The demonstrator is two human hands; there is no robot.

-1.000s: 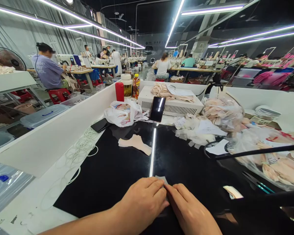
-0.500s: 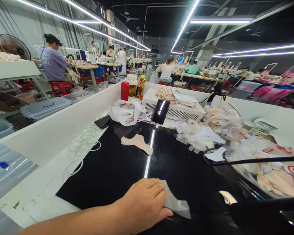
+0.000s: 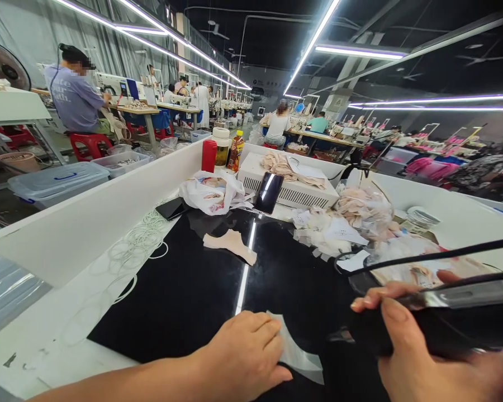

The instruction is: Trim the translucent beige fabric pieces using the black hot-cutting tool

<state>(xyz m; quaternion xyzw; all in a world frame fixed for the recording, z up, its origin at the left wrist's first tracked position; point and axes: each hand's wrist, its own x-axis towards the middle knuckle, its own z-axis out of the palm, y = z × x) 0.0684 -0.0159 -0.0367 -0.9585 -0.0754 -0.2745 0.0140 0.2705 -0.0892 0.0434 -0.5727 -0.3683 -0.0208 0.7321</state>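
Observation:
My left hand (image 3: 251, 352) lies low over the black tabletop (image 3: 184, 301), its fingers curled together on the edge of a thin, translucent white cut piece (image 3: 299, 357). To the right, my right hand (image 3: 419, 346) is wrapped round a black corded tool (image 3: 448, 326) with a silver strip along its top. A blurred metal tip pokes out at the tool's left end. Farther back on the black surface lies a beige fabric piece (image 3: 230, 245), touched by neither hand.
Low white walls (image 3: 109, 206) edge the table. A phone (image 3: 269, 192) leans against a white vented box (image 3: 293, 187). Bags of beige pieces (image 3: 364, 209) lie to the right. Loose white cord (image 3: 146, 231) lies left. A black cable (image 3: 436, 257) crosses the right side.
My right hand has come into view at the right and taken hold of the black tool. The tweezers and small beige scrap there are now hidden. My left hand stays on the translucent piece.

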